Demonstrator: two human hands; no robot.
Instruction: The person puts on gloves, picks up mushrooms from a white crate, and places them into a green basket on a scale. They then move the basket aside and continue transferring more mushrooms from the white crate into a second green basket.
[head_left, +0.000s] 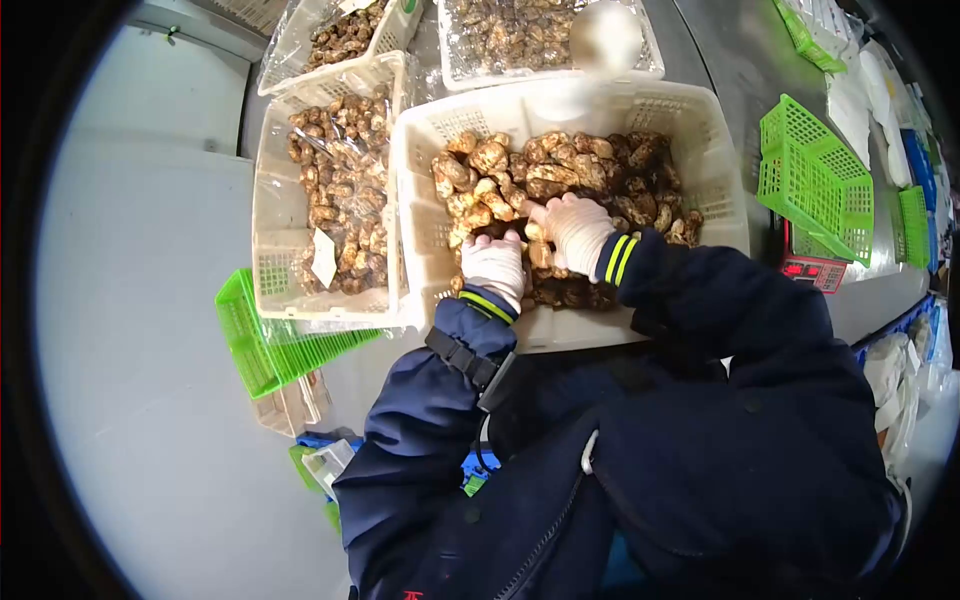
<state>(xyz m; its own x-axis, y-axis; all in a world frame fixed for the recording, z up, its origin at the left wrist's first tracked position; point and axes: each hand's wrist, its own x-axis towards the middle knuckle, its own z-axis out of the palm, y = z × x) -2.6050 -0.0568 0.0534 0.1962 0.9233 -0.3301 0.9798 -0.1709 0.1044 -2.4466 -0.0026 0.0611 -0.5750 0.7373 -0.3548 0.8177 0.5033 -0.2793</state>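
A large white crate (570, 335) in front of me holds a pile of brown and cream mushrooms (555, 180). My right hand (578, 232), in a pale fingerless covering, reaches into the middle of the pile. Its index finger and thumb close around a small pale mushroom (537, 233). Just left of it, my left hand (494, 264) is at the near side of the pile, its fingers curled down among the mushrooms. Whatever those fingers hold is hidden beneath them.
Another white crate (268, 235) of mushrooms under plastic film adjoins on the left, with more mushroom crates (452, 70) behind. Green baskets (815, 180) stand on the right, near a red scale display (812, 272). Stacked green baskets (262, 350) sit at lower left.
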